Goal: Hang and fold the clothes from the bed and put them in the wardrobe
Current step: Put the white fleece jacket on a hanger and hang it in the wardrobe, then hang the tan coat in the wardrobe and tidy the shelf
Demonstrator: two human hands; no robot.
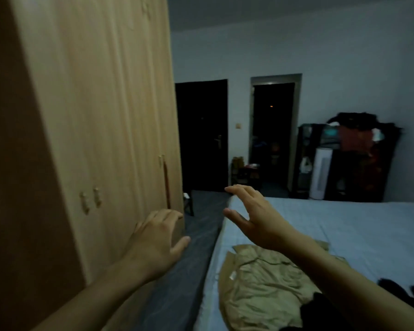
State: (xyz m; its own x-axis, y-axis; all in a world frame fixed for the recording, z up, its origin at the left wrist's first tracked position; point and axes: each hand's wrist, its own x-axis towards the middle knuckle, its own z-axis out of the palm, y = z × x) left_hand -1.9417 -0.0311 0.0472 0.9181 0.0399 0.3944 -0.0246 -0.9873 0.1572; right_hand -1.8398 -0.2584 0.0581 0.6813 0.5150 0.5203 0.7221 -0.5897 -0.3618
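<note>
Reaching with spread, empty fingers, left hand [157, 237] nears wardrobe [93, 115] edge; right hand [253, 213] spread above bed [344, 225] edge, floor strip [189, 254] between.

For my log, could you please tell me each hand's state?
Left hand: open, holding nothing, by the wardrobe.
Right hand: open, holding nothing.

Wardrobe [93, 103] left of bed [344, 230]

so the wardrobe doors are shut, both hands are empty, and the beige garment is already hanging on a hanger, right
Not quite. The head view shows the beige garment lying crumpled on the bed, not on a hanger. The rest holds: the wardrobe doors are shut, and the left hand and right hand hold nothing.
</note>
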